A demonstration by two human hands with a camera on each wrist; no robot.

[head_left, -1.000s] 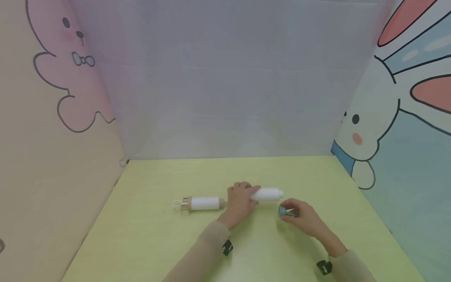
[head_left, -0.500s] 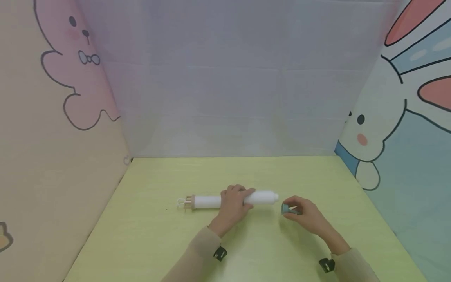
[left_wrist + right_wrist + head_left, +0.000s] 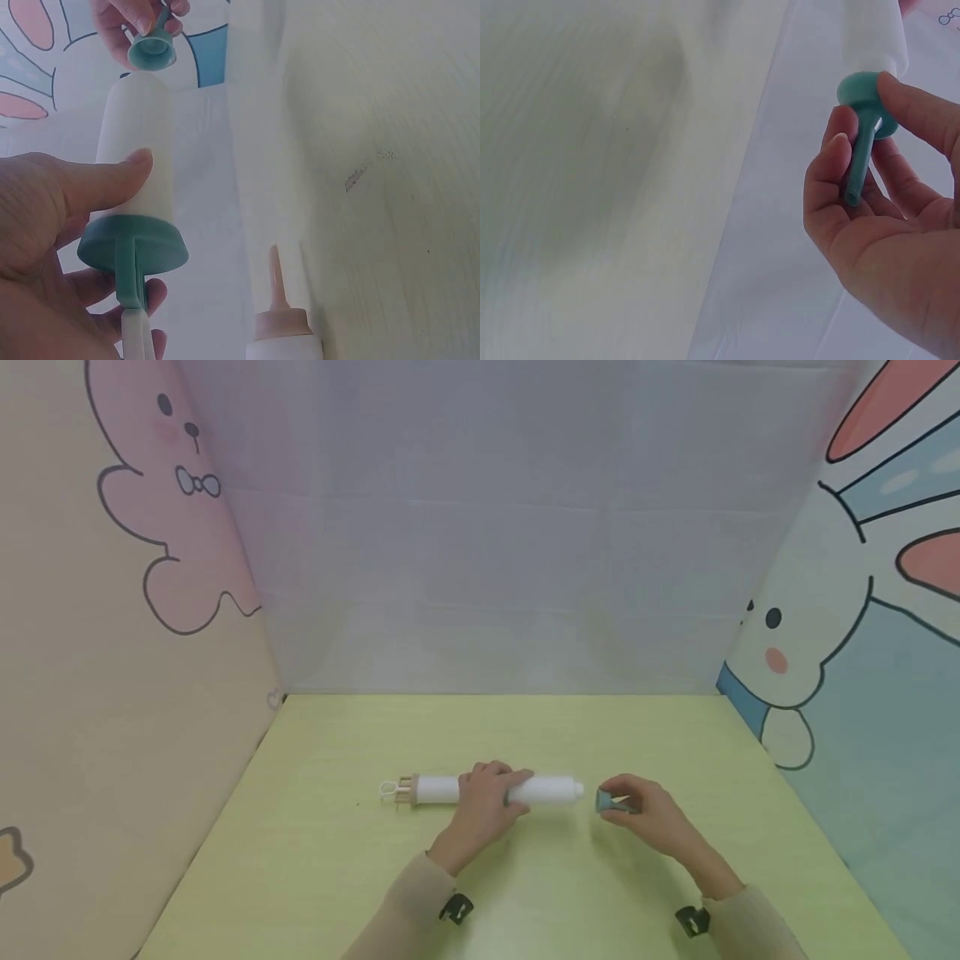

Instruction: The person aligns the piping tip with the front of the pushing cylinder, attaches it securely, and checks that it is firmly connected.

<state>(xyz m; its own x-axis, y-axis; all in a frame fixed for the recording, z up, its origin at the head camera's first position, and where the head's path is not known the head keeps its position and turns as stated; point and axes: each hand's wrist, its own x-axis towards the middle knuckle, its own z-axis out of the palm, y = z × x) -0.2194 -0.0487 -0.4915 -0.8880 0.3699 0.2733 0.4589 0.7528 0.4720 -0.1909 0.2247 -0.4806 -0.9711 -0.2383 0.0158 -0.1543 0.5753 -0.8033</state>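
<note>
My left hand (image 3: 483,797) grips a white pastry syringe barrel (image 3: 135,135) with a teal collar (image 3: 139,244); a white handle (image 3: 137,334) extends from the collar's rear. The barrel's narrow tip points right, toward my right hand (image 3: 652,817). That hand pinches a teal funnel-shaped nozzle (image 3: 861,94) between thumb and fingers, its wide opening facing the barrel tip and its thin spout pointing back toward the palm. A small gap shows between tip and nozzle in the head view; in the right wrist view they overlap.
A second white syringe (image 3: 437,790) with a beige-pink collar, white loop handle and pink nozzle (image 3: 281,324) lies on the yellow table (image 3: 322,860), left of my left hand and partly hidden behind it. Cartoon-printed walls (image 3: 862,710) and a pale back sheet (image 3: 487,527) enclose the table.
My left hand has shifted left and slightly nearer me with the barrel, now covering the second syringe's nozzle end. The barrel tip now sits closer to the teal nozzle's height; my right hand barely moved.
</note>
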